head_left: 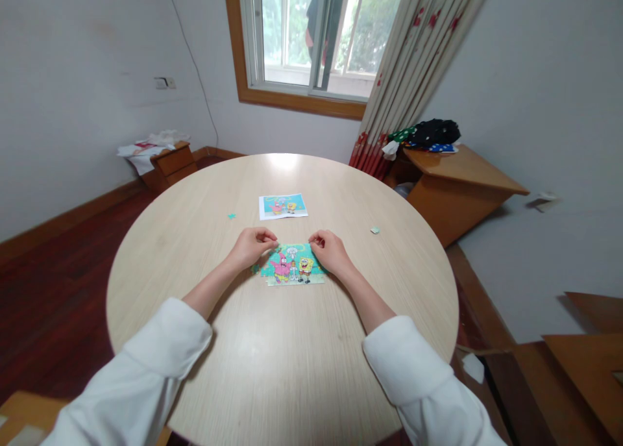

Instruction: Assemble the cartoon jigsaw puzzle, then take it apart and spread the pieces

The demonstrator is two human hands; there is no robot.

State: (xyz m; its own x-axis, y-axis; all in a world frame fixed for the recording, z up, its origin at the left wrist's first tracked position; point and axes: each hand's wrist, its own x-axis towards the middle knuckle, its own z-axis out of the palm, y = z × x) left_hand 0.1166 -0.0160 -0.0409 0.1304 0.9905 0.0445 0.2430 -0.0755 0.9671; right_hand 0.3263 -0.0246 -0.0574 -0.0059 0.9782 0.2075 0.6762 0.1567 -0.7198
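Observation:
A nearly rectangular jigsaw puzzle (293,268) with cartoon figures on a turquoise ground lies on the round table (272,361). Its left edge is uneven, with a few pieces (255,269) beside it. At the upper left corner of the puzzle, my left hand (253,246) has thumb and fingers pinched together. My right hand (331,248) is also closed in a pinch, its fingertips at the upper right corner and the hand covering part of the right edge. What either pinch holds is too small to make out. Beyond the puzzle lies a printed reference picture (283,206) with the same figures.
A loose turquoise puzzle piece (232,216) lies on the table's left, and a pale green one (374,230) on its right. Wooden cabinets stand at left (175,167) and right (467,180), cloths on top. Behind the window (292,37), a person (315,17) is partly visible.

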